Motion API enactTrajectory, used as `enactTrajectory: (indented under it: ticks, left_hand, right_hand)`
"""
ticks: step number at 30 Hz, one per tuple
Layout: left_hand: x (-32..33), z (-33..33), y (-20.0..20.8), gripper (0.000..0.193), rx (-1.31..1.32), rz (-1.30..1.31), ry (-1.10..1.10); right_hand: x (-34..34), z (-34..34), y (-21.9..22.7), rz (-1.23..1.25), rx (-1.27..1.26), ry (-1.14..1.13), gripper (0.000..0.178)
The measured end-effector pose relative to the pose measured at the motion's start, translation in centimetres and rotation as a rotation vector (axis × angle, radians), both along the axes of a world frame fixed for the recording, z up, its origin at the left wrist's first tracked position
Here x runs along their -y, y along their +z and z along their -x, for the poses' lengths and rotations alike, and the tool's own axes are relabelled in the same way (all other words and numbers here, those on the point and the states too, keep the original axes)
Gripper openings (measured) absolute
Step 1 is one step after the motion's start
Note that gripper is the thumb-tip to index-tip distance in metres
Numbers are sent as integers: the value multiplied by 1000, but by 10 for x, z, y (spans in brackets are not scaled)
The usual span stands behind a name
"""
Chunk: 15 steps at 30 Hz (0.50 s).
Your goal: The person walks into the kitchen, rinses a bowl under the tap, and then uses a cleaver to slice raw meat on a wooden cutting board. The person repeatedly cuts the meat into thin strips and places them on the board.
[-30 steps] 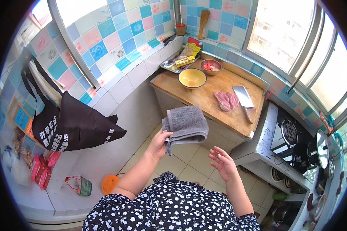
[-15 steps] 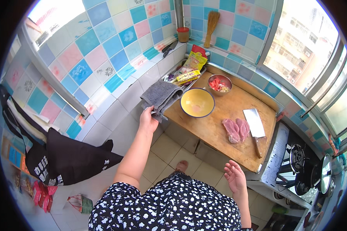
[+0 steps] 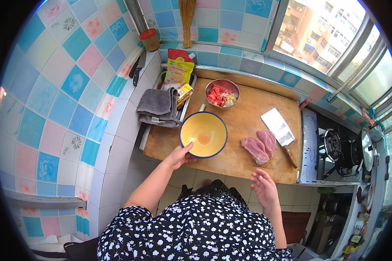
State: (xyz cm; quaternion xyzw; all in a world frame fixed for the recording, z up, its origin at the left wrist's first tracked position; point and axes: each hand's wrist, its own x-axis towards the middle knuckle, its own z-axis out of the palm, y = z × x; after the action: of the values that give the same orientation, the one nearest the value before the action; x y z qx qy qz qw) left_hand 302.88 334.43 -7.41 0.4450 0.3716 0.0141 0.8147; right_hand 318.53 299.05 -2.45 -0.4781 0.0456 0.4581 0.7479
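My left hand [image 3: 179,157] grips the near-left rim of a yellow enamel bowl [image 3: 191,126] with a blue edge, thumb over the rim and fingers outside. A small orange patch shows at the bowl's bottom; I cannot make out what it is. My right hand [image 3: 265,189] hovers in front of the board's near edge, fingers loosely apart, touching nothing. Pieces of raw meat [image 3: 258,147] lie on the wooden board [image 3: 231,163], beside a cleaver [image 3: 278,126] with a wooden handle. A folded grey towel [image 3: 158,106] rests left of the bowl.
Behind the yellow bowl stands a metal bowl [image 3: 222,92] of chopped red and pale pieces. A tray [image 3: 187,98] holds packets, including a yellow bag [image 3: 178,71]. Knives [image 3: 138,68] lie on the left ledge. A gas stove [image 3: 335,143] is at the right.
My left hand has let go of the grey towel, now lying by the tray, and has moved right to the yellow bowl. The view has shifted; my right hand still holds nothing.
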Motion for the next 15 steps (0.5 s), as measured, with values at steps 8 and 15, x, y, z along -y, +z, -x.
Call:
enactTrajectory:
  ticks: [8, 15]
  left_hand:
    - [49, -25, 18, 39, -24, -160, -71]
    - [176, -69, 81, 35, 38, -114, -399]
  right_hand:
    - [33, 16, 12, -21, 38, -148, 29]
    - [165, 79, 9, -83, 52, -453, 28]
